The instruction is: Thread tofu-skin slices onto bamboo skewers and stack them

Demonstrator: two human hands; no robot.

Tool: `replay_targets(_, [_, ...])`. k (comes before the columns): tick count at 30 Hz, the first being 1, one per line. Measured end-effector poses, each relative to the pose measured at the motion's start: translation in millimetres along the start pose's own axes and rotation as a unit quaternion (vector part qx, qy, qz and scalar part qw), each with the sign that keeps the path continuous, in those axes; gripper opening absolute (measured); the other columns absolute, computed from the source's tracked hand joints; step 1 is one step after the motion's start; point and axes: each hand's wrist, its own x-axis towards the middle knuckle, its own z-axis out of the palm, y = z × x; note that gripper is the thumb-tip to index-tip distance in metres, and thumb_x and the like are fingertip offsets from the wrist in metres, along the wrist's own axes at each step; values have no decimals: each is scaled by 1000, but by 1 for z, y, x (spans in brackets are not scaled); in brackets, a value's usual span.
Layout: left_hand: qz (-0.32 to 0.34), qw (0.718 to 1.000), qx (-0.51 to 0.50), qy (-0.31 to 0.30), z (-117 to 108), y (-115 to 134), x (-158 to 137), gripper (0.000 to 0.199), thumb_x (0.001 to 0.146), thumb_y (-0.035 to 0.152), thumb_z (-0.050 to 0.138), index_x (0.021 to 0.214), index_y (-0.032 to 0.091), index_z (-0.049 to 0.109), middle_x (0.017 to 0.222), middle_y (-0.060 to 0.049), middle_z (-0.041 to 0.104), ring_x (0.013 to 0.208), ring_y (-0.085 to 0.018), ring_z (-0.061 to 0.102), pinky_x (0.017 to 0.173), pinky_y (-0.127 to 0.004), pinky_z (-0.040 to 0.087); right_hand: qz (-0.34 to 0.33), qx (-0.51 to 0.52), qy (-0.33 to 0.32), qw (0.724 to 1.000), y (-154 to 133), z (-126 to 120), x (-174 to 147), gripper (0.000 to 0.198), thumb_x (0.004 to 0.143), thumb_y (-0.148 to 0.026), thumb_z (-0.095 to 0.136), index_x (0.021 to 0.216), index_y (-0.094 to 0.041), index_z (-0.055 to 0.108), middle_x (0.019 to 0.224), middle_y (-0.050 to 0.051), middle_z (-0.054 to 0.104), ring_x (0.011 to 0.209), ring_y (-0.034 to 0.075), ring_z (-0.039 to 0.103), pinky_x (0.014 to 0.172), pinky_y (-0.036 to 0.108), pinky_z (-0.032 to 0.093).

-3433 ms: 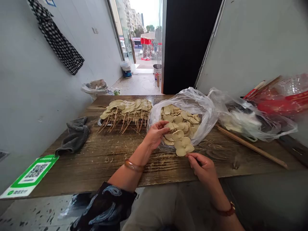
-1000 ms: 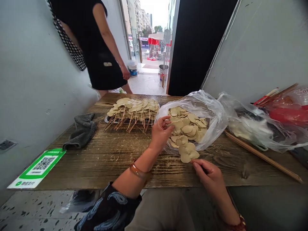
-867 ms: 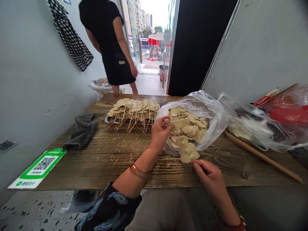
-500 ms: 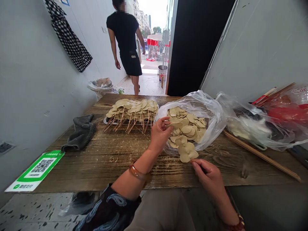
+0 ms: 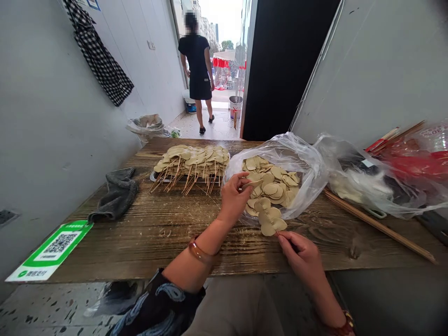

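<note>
table (image 5: pixel 140 245), left hand (image 5: pixel 234 198) pinching slice (image 5: pixel 255 183), right hand (image 5: pixel 303 253) holding loaded skewer (image 5: pixel 270 222)

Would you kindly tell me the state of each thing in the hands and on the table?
Left hand: fingers pinching a slice
Right hand: closed on a skewer's stick
Skewer: threaded with slices
Plastic bag: open, holding loose slices
Pile of skewers: loaded, stacked on a tray
Bare sticks: lying together
Cloth: crumpled
Code card: face up
</note>
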Motion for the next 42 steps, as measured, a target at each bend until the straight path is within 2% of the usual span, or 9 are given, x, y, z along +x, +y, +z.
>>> replay_targets(6, [11, 1000, 21, -15, 5, 9, -5, 35, 69, 14, 63, 104, 15, 59, 82, -3, 65, 71, -11, 59, 63, -20, 45, -5, 0, -2, 1000, 0, 1, 0, 23, 89, -29, 50, 88, -19, 71, 84, 6, 72, 75, 17, 66, 68, 25, 50])
replay_targets(10, [5, 999, 16, -33, 8, 9, -8, 34, 69, 14, 62, 102, 16, 59, 80, -2, 65, 71, -10, 59, 64, -20, 45, -7, -2, 4, 1000, -1, 1, 2, 24, 89, -30, 49, 87, -18, 71, 76, 5, 70, 71, 17, 65, 66, 24, 49])
replay_targets(14, [-28, 998, -40, -40, 7, 5, -7, 36, 66, 16, 65, 101, 15, 59, 78, -1, 63, 69, -9, 57, 62, -19, 44, -10, -4, 12, 1000, -3, 0, 2, 25, 88, -30, 49, 86, -18, 71, 72, 3, 68, 67, 16, 63, 63, 24, 49])
replay_targets(19, [-87, 985, -148, -1, 2, 0, 0, 40, 61, 19, 69, 99, 14, 58, 79, -1, 60, 67, -8, 55, 62, -19, 43, -10, -7, 7, 1000, -5, -1, 0, 25, 88, -31, 49, 86, -19, 71, 72, 4, 68, 67, 17, 63, 63, 25, 50])
replay_targets(26, [-188, 956, -224, -38, 0, 4, -2, 47, 58, 28, 76, 98, 13, 59, 72, 1, 59, 60, -8, 55, 57, -22, 44, -5, -11, 10, 1000, -5, 0, -1, 26, 88, -33, 49, 85, -19, 71, 66, 3, 65, 61, 16, 61, 60, 25, 50])
replay_targets(29, [-200, 950, -236, -44, 0, 5, -3, 47, 57, 30, 78, 97, 13, 60, 69, 1, 59, 57, -7, 53, 55, -21, 43, -1, -12, 7, 1000, -5, 0, 0, 27, 88, -33, 49, 84, -19, 71, 64, 2, 64, 62, 16, 62, 60, 25, 50])
replay_targets(34, [-196, 947, -253, -24, -1, 4, 0, 48, 53, 26, 81, 94, 12, 61, 64, 3, 57, 53, -5, 50, 53, -18, 39, -11, -9, 8, 1000, -5, 0, 0, 26, 88, -34, 50, 84, -19, 71, 74, 4, 69, 68, 17, 65, 63, 25, 51])
replay_targets(37, [-202, 944, -259, -19, -2, 4, 1, 49, 52, 26, 82, 93, 13, 61, 64, 3, 57, 54, -5, 51, 54, -18, 41, -20, -2, 2, 1000, -5, -1, 0, 26, 87, -33, 51, 82, -20, 72, 70, 4, 68, 64, 17, 64, 62, 25, 51])
replay_targets(42, [-221, 937, -265, -58, -6, 5, 2, 50, 51, 28, 83, 93, 13, 61, 63, 3, 58, 52, -5, 51, 50, -18, 40, -12, 4, 4, 1000, -3, -3, 0, 27, 87, -35, 51, 82, -20, 73, 66, 3, 65, 56, 15, 59, 55, 24, 49])
